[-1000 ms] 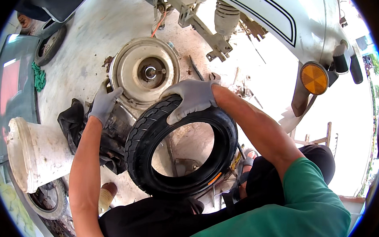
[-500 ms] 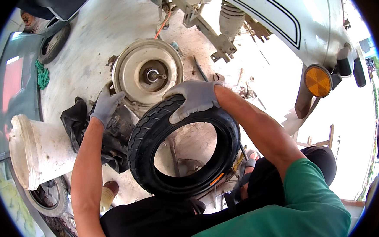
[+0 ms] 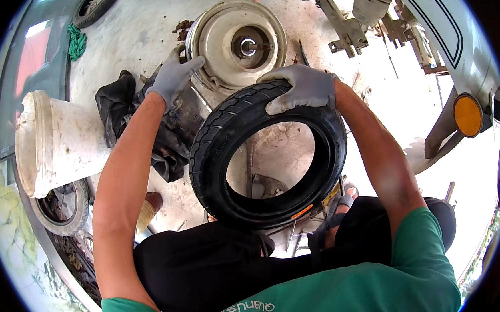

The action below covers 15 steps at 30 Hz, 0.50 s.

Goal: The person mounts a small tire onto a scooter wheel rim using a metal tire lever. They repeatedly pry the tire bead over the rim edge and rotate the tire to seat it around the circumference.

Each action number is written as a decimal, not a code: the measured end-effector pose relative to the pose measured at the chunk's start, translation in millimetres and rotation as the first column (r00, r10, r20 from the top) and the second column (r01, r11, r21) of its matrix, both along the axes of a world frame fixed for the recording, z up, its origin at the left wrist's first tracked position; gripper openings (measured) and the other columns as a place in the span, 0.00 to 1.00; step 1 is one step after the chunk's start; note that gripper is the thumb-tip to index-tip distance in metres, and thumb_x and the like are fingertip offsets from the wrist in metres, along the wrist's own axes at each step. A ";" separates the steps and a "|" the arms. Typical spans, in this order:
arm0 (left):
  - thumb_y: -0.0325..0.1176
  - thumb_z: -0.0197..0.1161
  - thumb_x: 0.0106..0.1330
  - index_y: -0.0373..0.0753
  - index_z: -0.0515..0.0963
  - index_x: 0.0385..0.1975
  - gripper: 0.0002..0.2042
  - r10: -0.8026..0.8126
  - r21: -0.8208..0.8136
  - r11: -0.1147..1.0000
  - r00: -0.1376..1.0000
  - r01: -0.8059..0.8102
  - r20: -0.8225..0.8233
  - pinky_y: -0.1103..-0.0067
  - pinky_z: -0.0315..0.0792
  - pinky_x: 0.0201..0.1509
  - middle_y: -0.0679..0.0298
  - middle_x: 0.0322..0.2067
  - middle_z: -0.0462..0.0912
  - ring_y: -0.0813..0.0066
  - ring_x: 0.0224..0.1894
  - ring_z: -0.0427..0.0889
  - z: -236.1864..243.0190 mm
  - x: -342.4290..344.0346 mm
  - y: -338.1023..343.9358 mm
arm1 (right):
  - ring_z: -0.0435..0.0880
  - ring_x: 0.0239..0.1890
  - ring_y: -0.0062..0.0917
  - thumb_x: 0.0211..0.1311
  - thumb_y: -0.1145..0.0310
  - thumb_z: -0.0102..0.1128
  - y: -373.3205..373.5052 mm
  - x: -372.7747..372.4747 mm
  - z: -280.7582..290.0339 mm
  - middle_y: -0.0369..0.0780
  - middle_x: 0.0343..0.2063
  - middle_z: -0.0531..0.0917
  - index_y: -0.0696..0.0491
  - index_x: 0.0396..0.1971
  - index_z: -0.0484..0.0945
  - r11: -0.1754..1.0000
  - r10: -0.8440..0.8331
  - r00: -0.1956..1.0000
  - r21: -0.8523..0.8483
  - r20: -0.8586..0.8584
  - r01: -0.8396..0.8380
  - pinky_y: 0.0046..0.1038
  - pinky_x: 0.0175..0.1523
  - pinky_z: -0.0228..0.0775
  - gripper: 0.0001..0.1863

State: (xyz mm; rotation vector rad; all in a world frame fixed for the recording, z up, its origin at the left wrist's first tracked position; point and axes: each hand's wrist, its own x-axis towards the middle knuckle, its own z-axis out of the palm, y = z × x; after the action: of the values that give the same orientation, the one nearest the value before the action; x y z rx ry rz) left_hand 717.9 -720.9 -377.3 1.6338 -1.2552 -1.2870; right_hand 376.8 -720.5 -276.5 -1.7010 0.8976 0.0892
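My gloved left hand (image 3: 174,78) grips the near left edge of a silver wheel hub with rim (image 3: 241,24), which lies on the floor with its centre shaft facing up. My gloved right hand (image 3: 297,89) is closed over the top of a black tyre (image 3: 327,163), its thumb on the sidewall. The tyre leans by my legs, just nearer to me than the rim, with an orange label on its lower right side. Crumpled black plastic (image 3: 116,99) lies under and left of my left forearm. A dark bar (image 3: 303,52) lies right of the rim.
A white bucket (image 3: 62,144) lies on its side at left, near a glass pane (image 3: 23,73), spare wheels (image 3: 63,216) and a green cloth (image 3: 76,42). A white vehicle body (image 3: 441,30) with an orange reflector (image 3: 468,115) and exposed metal frame parts (image 3: 340,30) stands at upper right.
My view has shifted, so the rim, tyre and bucket appear higher and mostly further right in the picture. Both hands keep their grips on the rim and tyre.
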 end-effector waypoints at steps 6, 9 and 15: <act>0.52 0.75 0.63 0.26 0.62 0.72 0.46 0.030 -0.017 0.999 0.999 -0.030 0.035 0.74 0.76 0.61 0.47 0.57 0.82 0.66 0.55 0.83 2.4 -8.0 -5.8 | 0.87 0.52 0.28 0.56 0.47 0.77 -7.3 -6.1 -21.7 0.46 0.52 0.88 0.61 0.65 0.76 0.997 0.043 0.998 -0.072 0.047 -0.039 0.30 0.62 0.76 0.43; 0.54 0.75 0.63 0.24 0.61 0.72 0.48 0.015 -0.071 0.997 0.983 -0.001 0.185 0.72 0.74 0.63 0.45 0.59 0.80 0.62 0.59 0.81 1.6 -9.9 -7.4 | 0.86 0.55 0.29 0.57 0.47 0.76 -11.6 -10.2 -39.9 0.46 0.53 0.87 0.62 0.65 0.76 0.996 0.013 1.000 -0.085 -0.008 -0.014 0.31 0.64 0.74 0.42; 0.55 0.74 0.64 0.23 0.59 0.73 0.50 0.017 -0.064 0.998 0.991 -0.008 0.136 0.71 0.72 0.68 0.44 0.62 0.78 0.60 0.63 0.79 4.9 -15.6 -6.8 | 0.82 0.62 0.32 0.56 0.40 0.76 -15.6 -18.8 -63.7 0.47 0.59 0.85 0.59 0.66 0.77 0.999 -0.037 0.998 -0.024 -0.057 0.035 0.31 0.70 0.70 0.46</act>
State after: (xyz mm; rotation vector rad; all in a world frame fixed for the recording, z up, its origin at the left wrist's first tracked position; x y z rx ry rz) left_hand 702.3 -727.7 -372.5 1.7060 -1.3511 -1.1322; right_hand 358.0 -736.1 -340.2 -1.7098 0.9751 0.1047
